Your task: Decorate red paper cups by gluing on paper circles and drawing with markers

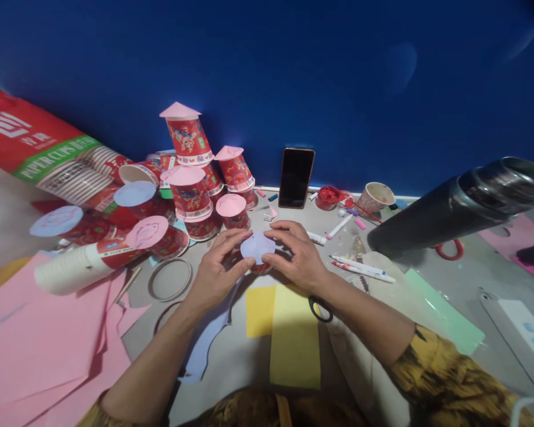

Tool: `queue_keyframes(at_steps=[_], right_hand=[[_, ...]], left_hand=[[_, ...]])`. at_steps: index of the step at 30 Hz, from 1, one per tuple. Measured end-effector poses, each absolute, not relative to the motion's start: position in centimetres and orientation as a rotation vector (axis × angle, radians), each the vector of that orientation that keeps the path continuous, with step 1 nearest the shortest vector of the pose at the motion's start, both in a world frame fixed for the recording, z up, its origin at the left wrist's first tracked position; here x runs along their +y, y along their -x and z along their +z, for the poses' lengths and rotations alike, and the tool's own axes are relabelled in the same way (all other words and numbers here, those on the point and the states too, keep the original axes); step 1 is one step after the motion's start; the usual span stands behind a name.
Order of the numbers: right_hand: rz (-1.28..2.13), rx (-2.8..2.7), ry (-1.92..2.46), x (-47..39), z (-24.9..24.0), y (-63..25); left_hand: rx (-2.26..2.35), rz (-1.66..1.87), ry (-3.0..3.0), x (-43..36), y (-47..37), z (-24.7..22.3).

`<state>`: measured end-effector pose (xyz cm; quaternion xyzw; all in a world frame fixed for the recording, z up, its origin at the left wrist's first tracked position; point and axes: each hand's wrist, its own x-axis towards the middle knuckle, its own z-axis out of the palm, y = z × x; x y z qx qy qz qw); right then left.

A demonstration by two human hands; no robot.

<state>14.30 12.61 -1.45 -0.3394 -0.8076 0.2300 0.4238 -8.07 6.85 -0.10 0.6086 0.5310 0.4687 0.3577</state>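
A pale lavender paper circle (257, 247) rests over a small red paper cup (261, 269) in the middle of the table. My left hand (219, 264) has its fingers and thumb at the circle's left edge. On the opposite side my right hand (301, 256) pinches the right edge in the same way. The circle hides most of the cup, so I cannot tell whether the two are fixed together. Beyond my left hand stand several printed red paper cups (189, 198) with pink paper cone tops, some stacked on others.
A phone (296, 178) leans against the blue wall. Black-handled scissors (320, 309) lie under my right forearm, beside yellow paper (296, 350). Pink sheets (40, 350) and a tape roll (170, 280) are left; markers (365, 268) and a dark thermos (449, 207) are right.
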Motion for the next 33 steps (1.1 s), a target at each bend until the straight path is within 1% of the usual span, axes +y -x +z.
queue_keyframes(at_steps=[4,8,14,20,33], right_hand=[[0.568,-2.003,0.838,12.71,-1.44,-14.25],[0.609,-2.012,0.86,12.85,-1.62,-14.2],[0.666,-1.962,0.876,12.66,-1.27,-14.74],[0.626,-1.997,0.831,12.64,-1.83,-14.38],[0.725,-2.006,0.875,12.72,-1.98,-14.19]], left_hand=[[1.334,1.252,-1.557,6.96,8.02,-0.19],[1.377,1.222,-1.618,7.0,7.87,-0.21],[1.297,1.275,-1.543,6.83,7.76,-0.01],[1.457,1.231,-1.668,7.03,7.67,0.0],[1.422,1.174,-1.698,6.97,8.26,-0.11]])
